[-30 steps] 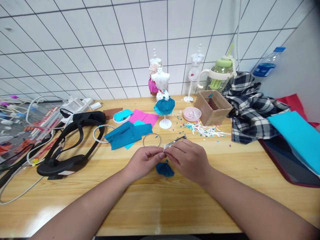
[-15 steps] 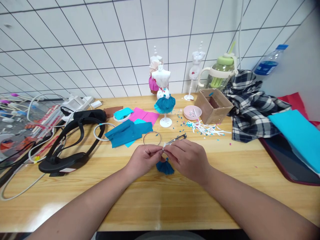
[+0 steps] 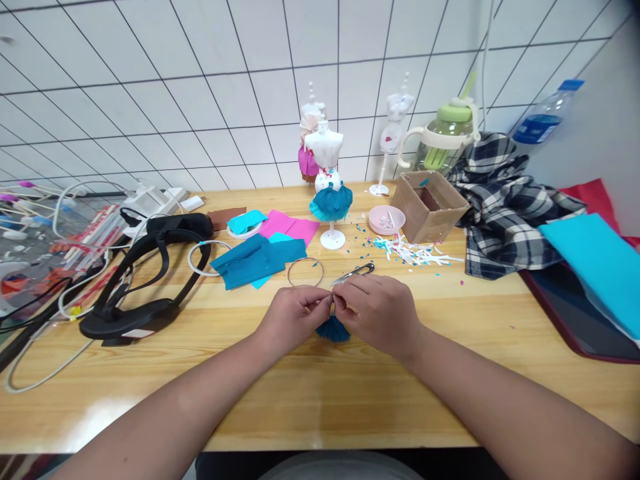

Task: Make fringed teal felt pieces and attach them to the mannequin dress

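My left hand (image 3: 295, 313) and my right hand (image 3: 377, 313) meet low over the middle of the table, thumbs and fingertips pinched together. Whatever lies between the fingertips is too small and hidden to name. Just under them shows a dark blue pleated paper fan (image 3: 334, 329), its narrow top covered by my fingers; I cannot tell whether it is held or resting on the wood. Small thread snips (image 3: 354, 272) lie right behind my right hand. Behind my left hand is a thin ring (image 3: 306, 259). A white dress form (image 3: 325, 150) wearing a teal ruffled skirt (image 3: 331, 204) stands beyond.
Teal paper (image 3: 250, 261) and pink paper (image 3: 290, 228) lie left of centre. A pink bowl (image 3: 387, 221), paper scraps (image 3: 415, 252) and a cardboard box (image 3: 427, 213) are right. A black headset (image 3: 145, 320) sits left; plaid cloth (image 3: 500, 207) lies right.
My fingertips have come closer together and shifted slightly right. The white bit that showed above them is no longer visible. The view has tilted slightly.
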`<state>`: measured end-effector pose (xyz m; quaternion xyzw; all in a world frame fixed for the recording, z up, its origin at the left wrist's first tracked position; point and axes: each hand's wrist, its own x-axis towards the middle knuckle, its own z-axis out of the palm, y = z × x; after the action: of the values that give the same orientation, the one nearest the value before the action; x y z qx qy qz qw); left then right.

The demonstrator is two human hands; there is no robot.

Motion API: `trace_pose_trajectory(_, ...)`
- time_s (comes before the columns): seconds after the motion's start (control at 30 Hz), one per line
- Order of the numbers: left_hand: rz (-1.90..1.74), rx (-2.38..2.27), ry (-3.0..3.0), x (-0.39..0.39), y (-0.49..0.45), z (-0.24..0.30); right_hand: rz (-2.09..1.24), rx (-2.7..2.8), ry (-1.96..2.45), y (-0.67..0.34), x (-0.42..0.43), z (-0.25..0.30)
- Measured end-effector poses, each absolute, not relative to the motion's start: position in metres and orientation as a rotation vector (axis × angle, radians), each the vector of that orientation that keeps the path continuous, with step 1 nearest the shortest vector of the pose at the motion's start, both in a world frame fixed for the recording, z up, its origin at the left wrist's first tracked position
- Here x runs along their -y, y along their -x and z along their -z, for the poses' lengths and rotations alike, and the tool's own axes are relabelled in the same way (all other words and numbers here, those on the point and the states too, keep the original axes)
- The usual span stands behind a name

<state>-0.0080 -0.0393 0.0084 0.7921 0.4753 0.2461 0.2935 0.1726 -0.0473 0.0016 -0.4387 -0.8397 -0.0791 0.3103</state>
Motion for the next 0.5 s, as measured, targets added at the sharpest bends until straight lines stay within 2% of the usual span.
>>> trace_pose_trajectory(0.17,-0.741,-1.205,-2.078,0.0373,0.0092,-0.0104,-0.077,2.047,1.225,-0.171,0.0474,0.0015)
trace_pose_trajectory(0.5,-0.897,-1.234,-2.119,0.031,0.012,-0.0097,-0.055,2.17,1.059,-0.1718,0.0508,0.0015)
